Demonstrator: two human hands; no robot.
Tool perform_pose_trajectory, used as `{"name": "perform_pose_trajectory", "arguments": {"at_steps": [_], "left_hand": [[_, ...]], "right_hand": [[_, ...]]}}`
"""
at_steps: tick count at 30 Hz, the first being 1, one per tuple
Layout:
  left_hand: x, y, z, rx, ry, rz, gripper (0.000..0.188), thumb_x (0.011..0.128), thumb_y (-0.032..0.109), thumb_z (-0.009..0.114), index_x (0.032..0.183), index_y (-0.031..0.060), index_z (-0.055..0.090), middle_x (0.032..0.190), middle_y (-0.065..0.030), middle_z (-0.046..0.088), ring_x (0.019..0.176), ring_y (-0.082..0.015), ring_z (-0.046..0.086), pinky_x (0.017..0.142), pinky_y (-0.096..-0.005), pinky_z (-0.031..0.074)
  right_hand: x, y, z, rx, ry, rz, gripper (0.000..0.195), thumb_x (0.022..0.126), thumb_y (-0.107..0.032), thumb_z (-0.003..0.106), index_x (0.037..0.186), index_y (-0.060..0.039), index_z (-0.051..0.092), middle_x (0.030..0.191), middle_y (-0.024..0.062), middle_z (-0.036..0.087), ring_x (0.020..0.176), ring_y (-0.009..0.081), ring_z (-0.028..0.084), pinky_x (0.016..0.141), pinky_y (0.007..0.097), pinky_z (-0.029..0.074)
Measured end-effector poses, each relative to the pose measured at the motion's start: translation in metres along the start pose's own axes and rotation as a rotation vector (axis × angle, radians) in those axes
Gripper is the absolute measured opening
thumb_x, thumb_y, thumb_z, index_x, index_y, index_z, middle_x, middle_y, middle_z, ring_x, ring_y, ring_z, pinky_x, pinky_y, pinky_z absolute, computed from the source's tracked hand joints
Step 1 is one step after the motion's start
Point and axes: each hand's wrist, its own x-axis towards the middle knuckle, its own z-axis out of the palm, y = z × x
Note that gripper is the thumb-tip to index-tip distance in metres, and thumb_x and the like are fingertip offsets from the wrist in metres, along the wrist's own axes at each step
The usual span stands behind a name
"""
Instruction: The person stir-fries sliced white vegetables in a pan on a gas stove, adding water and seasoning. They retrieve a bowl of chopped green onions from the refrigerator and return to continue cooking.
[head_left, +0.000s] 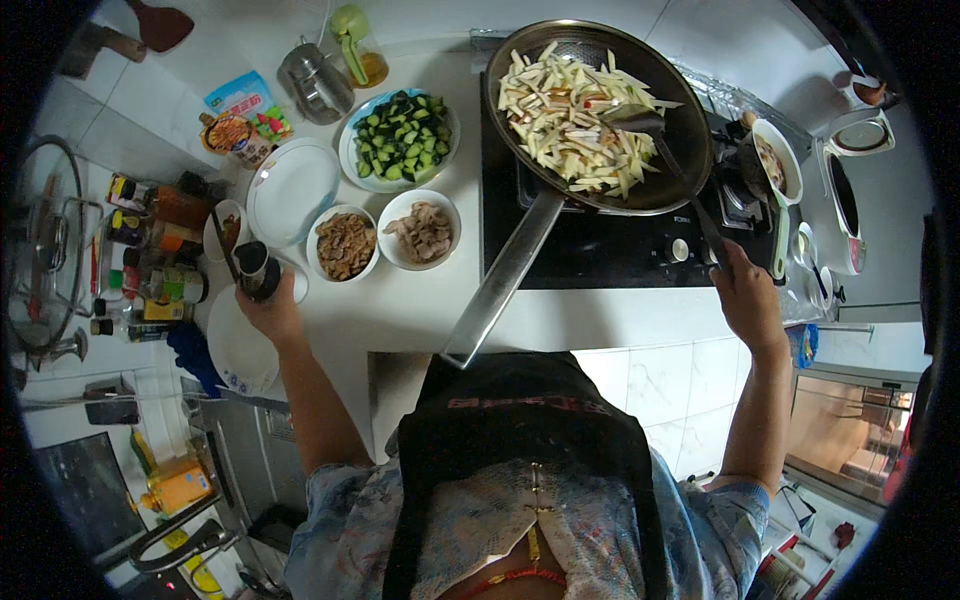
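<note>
My right hand (750, 300) grips the handle of a dark spatula (701, 206). Its blade rests on pale cut vegetable strips (577, 127), some with brownish edges, in a large frying pan (686, 169) on the black gas stove (600, 259). The pan's metal handle (502, 281) points toward me. On the left, my left hand (274, 311) is wrapped around a small dark container (256, 274); its contents are hidden. Just beyond it, a small white bowl (217, 244) holds something reddish-brown, with a dark utensil handle (223, 238) across it.
Diced cucumber (405, 139) fills a plate. Two white bowls hold brown pieces (345, 244) and sliced meat (422, 230). A white plate (292, 191), several seasoning bottles (169, 240) and an oil jug (367, 67) stand left. A small white pan (784, 161) sits at the right.
</note>
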Motion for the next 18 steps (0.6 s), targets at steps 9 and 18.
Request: {"name": "perform_pose_trajectory", "arguments": {"at_steps": [9,18], "left_hand": [[-0.010,-0.024,-0.004,-0.017,0.015,0.001,0.082,0.067,0.016,0.080,0.131,-0.0060,0.033,0.128,-0.0214,0.045,0.118,-0.0300,0.049,0.097,-0.0374,0.042],[-0.089,0.017,-0.018,0.064,-0.100,0.449,0.052,0.081,0.015,0.069,0.126,0.0038,0.044,0.107,-0.0118,0.050,0.090,-0.0198,0.051,0.079,-0.0321,0.044]], "right_hand": [[-0.021,0.017,-0.114,0.141,-0.174,0.071,0.041,0.085,-0.007,0.057,0.125,-0.0080,0.055,0.064,0.0077,0.056,0.054,0.0109,0.046,0.051,0.0280,0.039],[0.001,-0.017,-0.080,0.145,-0.173,-0.096,0.031,0.087,-0.014,0.058,0.117,-0.0071,0.059,0.069,0.0092,0.060,0.058,0.0165,0.053,0.055,0.0318,0.043]]}}
